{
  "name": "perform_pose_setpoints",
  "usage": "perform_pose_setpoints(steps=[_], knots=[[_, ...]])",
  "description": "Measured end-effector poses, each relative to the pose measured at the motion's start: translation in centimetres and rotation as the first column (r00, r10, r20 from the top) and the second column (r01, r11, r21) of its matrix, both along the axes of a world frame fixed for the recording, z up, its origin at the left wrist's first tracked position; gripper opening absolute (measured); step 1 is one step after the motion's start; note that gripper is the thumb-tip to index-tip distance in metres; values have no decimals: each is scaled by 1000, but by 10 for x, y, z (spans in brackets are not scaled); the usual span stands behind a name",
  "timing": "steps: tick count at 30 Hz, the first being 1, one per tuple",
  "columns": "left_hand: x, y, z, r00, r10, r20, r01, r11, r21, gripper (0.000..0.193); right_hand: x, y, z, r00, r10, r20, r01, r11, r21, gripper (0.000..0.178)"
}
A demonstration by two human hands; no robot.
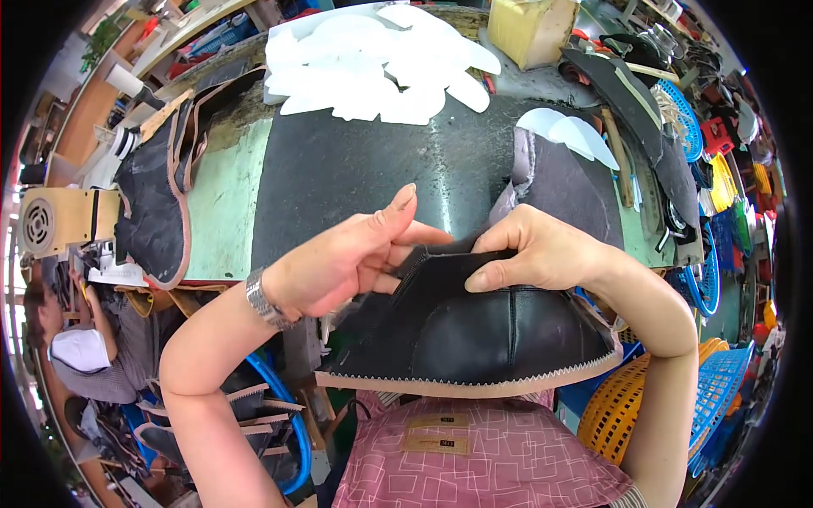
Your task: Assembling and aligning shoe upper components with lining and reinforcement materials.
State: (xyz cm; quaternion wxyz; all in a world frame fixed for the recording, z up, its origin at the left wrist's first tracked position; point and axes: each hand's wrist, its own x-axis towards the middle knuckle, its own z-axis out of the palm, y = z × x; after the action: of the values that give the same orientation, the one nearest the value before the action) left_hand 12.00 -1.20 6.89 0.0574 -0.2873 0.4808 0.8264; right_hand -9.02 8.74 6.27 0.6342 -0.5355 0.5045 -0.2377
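Note:
A black leather boot upper [457, 339] with a tan, zigzag-stitched lower edge is held up before my apron, just at the near side of the bench. My right hand [542, 254] pinches its top edge between thumb and fingers. At the left side of that top edge is my left hand [339, 262], its thumb raised and fingers spread against the upper. Some left fingertips are hidden by the dark material. A grey-black upper [572, 190] with a fuzzy lining lies on the bench beyond my right hand.
White stiffener-like pieces [373, 63] are heaped at the back, with a few more [569, 134] at right. Black uppers [152, 203] hang over the bench's left end. A yellow block [533, 30] stands behind. Baskets [614, 406] crowd the lower right; another person [93, 347] sits at left.

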Motion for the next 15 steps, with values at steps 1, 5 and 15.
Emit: perform_pose_setpoints(steps=[1,5,15], knots=[[-1,5,1,1000,8,-8,-7,1000,16,75,0,0,1,1000,3,2,-3,1000,2,18],[2,5,0,999,-2,-50,2,1000,-9,79,1,1,4,1000,-2,8,2,1000,-4,18],[-1,25,-3,995,102,1,-93,911,-401,16,13,14,0,884,-257,-391,-83,736,-671,23]])
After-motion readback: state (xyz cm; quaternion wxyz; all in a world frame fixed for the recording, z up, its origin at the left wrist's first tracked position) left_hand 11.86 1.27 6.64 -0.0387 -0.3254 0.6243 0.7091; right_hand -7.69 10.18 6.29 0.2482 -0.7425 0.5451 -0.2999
